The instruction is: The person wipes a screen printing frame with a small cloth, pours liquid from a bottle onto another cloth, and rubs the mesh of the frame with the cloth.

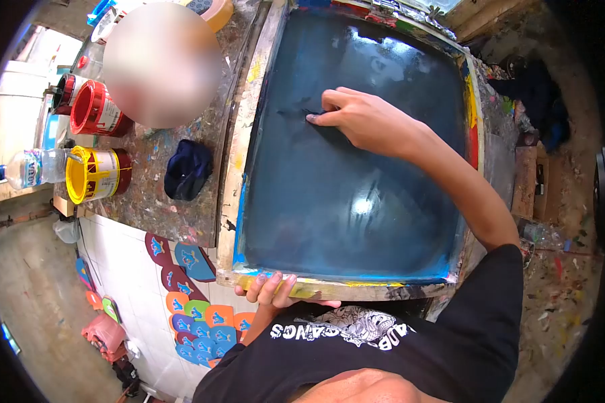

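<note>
A wooden frame [245,134] smeared with paint surrounds a dark blue-grey, glossy screen [383,221]. Over the upper left part of the screen is my right hand [349,117], its fingers pinched together against the surface. Something small and dark shows at the fingertips, too hidden to name. My left hand [269,290] grips the frame's near edge at the lower left corner, fingers curled over the wood. Left of the frame, a crumpled dark cloth [188,169] lies on the paint-stained table [151,211].
On the left stand an open yellow paint can [97,174], a red one [99,109] and a clear plastic bottle [30,168]. A roll of tape [216,13] is at the top. Colourful printed cut-outs [205,322] lie below. A blurred round patch hides part of the table.
</note>
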{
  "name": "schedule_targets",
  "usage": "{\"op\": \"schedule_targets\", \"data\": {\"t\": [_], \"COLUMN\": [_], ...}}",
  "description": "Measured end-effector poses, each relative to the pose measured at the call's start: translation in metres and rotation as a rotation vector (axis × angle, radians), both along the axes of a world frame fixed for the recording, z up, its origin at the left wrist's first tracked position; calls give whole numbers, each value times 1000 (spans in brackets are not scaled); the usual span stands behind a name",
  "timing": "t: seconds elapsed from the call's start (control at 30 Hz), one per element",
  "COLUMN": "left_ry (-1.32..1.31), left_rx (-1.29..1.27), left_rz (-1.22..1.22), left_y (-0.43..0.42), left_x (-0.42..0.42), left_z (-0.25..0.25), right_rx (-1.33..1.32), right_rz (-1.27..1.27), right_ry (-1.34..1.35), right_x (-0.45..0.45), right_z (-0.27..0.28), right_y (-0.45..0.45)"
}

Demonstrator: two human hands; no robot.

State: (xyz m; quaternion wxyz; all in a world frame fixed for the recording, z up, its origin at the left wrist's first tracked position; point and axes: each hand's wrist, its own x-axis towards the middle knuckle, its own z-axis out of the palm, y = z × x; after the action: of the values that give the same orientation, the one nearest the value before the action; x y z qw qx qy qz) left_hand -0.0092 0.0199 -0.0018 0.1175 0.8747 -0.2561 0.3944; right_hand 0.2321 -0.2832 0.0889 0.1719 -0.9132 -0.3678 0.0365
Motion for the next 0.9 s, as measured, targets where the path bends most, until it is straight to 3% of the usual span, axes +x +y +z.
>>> {"op": "schedule_targets", "data": {"t": [0.23, 0.37, 0.57, 0.7, 0.9], "left_ry": [-6, -6, 7, 34, 84], "left_rx": [-3, -15, -1, -3, 38], "left_rz": [9, 10, 25, 36, 52], "left_y": [-1, -1, -1, -4, 1], "left_x": [0, 4, 3, 6, 2], "left_z": [0, -1, 1, 3, 7], "right_rx": [56, -98, 15, -111, 5], "right_rz": [37, 0, 56, -11, 7], "right_ry": [-70, 72, -30, 74, -9], "right_x": [9, -7, 9, -11, 8], "right_z": [-3, 8, 2, 12, 6], "right_y": [19, -5, 19, -14, 20]}}
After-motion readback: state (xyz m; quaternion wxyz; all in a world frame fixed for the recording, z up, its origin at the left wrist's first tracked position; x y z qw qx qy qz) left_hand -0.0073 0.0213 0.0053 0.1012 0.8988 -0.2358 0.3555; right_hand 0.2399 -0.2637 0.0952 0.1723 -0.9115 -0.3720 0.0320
